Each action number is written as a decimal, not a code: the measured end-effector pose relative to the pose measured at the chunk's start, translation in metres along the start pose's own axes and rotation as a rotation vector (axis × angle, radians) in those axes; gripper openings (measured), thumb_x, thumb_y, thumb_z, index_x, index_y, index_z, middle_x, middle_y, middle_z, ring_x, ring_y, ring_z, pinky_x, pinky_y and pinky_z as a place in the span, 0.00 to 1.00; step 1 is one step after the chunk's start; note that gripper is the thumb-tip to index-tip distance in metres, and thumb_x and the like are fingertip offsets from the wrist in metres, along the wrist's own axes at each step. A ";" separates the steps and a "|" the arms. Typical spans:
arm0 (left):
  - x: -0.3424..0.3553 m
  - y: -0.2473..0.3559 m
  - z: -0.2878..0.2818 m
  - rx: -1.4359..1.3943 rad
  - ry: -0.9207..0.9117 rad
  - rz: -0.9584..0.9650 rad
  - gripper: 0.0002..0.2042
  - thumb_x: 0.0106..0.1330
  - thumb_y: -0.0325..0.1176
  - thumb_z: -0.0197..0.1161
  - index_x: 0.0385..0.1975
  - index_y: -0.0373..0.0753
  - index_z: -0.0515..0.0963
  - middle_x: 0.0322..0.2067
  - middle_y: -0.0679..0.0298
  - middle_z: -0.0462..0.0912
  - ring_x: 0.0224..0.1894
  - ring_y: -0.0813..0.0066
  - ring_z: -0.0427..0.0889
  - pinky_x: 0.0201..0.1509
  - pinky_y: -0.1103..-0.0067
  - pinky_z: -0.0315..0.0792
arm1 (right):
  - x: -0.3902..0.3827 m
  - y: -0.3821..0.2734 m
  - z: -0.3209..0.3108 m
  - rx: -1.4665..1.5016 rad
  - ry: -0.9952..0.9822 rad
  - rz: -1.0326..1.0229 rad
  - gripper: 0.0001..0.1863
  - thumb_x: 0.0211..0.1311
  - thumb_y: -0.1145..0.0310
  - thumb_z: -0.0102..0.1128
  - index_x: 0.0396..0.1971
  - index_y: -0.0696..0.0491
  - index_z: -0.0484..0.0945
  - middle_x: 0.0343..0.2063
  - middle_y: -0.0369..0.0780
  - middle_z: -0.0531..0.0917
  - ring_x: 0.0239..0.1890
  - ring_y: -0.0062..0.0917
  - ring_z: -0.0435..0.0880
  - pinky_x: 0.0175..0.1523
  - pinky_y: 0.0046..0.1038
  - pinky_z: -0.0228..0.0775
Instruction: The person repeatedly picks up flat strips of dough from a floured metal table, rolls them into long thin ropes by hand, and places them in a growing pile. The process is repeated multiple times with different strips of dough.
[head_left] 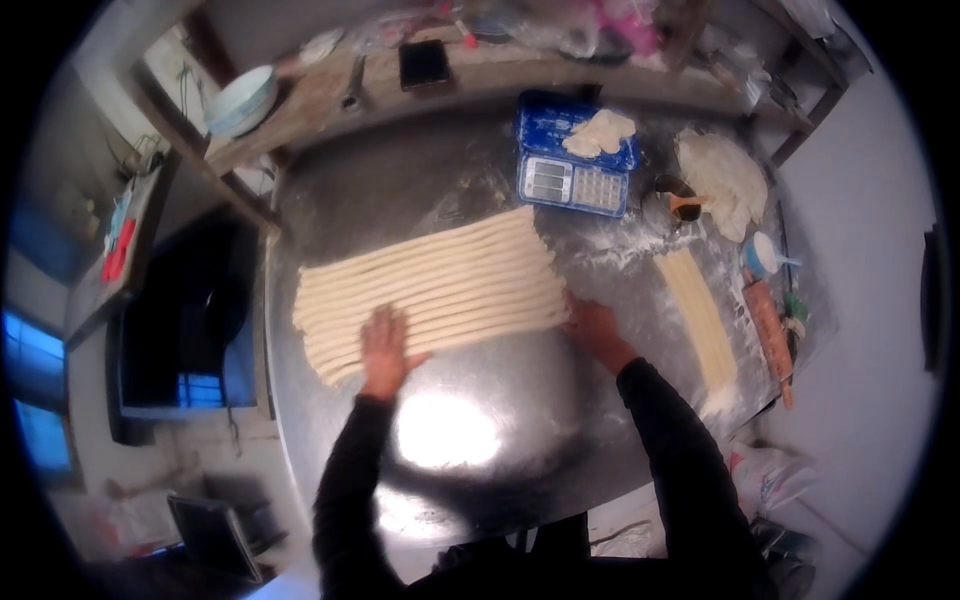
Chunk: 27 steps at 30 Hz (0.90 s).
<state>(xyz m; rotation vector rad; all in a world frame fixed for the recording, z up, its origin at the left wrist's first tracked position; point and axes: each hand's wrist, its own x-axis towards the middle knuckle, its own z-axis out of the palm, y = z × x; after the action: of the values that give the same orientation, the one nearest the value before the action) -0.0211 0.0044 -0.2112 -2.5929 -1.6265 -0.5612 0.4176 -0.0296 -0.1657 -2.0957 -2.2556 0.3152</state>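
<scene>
Many long pale dough ropes (450,265) lie side by side in a slightly slanted sheet on the metal table. My left hand (386,350) rests flat over the near ropes toward their left end, fingers spread. At the near right corner of the sheet, my right hand (594,328) has its fingers curled in at the end of the nearest dough rope. Its fingertips are partly hidden, but they touch the dough there. To the right of my right hand lies a separate flat dough strip (697,320), with flour around it.
A blue scale (573,190) holding a dough piece (600,133) stands at the back. Right of it are a dark bowl (676,198) with a brush, a dough lump (722,180), a small blue-white cup (761,255) and a rolling pin (768,330). A wooden shelf (400,85) runs behind.
</scene>
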 end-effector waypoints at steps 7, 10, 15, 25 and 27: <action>-0.047 -0.088 -0.064 0.152 -0.075 -0.102 0.54 0.48 0.58 0.78 0.73 0.36 0.61 0.75 0.44 0.58 0.77 0.41 0.54 0.77 0.44 0.48 | 0.001 -0.015 0.014 -0.129 0.296 -0.162 0.50 0.53 0.49 0.74 0.73 0.53 0.62 0.68 0.51 0.69 0.67 0.47 0.70 0.62 0.50 0.67; -0.024 -0.057 -0.053 0.103 -0.046 0.015 0.54 0.48 0.59 0.77 0.73 0.36 0.62 0.75 0.44 0.59 0.77 0.42 0.55 0.76 0.43 0.49 | 0.010 -0.012 0.021 -0.050 0.275 -0.185 0.50 0.52 0.47 0.75 0.72 0.54 0.63 0.71 0.54 0.64 0.71 0.49 0.65 0.63 0.52 0.65; 0.050 0.098 0.000 -0.111 -0.105 0.211 0.51 0.51 0.60 0.73 0.73 0.37 0.62 0.76 0.46 0.58 0.77 0.44 0.56 0.75 0.44 0.51 | 0.000 -0.006 0.034 0.065 0.283 -0.113 0.46 0.56 0.49 0.73 0.70 0.55 0.65 0.71 0.54 0.65 0.70 0.50 0.67 0.65 0.52 0.65; 0.124 0.259 0.043 -0.206 -0.124 0.312 0.41 0.59 0.51 0.73 0.69 0.34 0.67 0.71 0.42 0.65 0.75 0.41 0.60 0.75 0.49 0.55 | -0.137 0.163 -0.030 0.114 0.038 0.386 0.31 0.64 0.62 0.64 0.65 0.55 0.70 0.64 0.52 0.75 0.62 0.47 0.78 0.64 0.44 0.73; 0.149 0.316 0.050 -0.320 -0.087 0.373 0.34 0.62 0.42 0.72 0.66 0.31 0.70 0.68 0.40 0.68 0.71 0.40 0.67 0.74 0.56 0.61 | -0.188 0.218 -0.013 0.065 0.292 0.462 0.31 0.64 0.62 0.64 0.65 0.56 0.71 0.65 0.53 0.75 0.61 0.49 0.79 0.63 0.45 0.74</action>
<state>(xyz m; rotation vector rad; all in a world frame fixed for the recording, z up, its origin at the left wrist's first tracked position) 0.3280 0.0004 -0.1587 -3.0843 -1.0956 -0.7380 0.6490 -0.2006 -0.1729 -2.4218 -1.5727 0.0855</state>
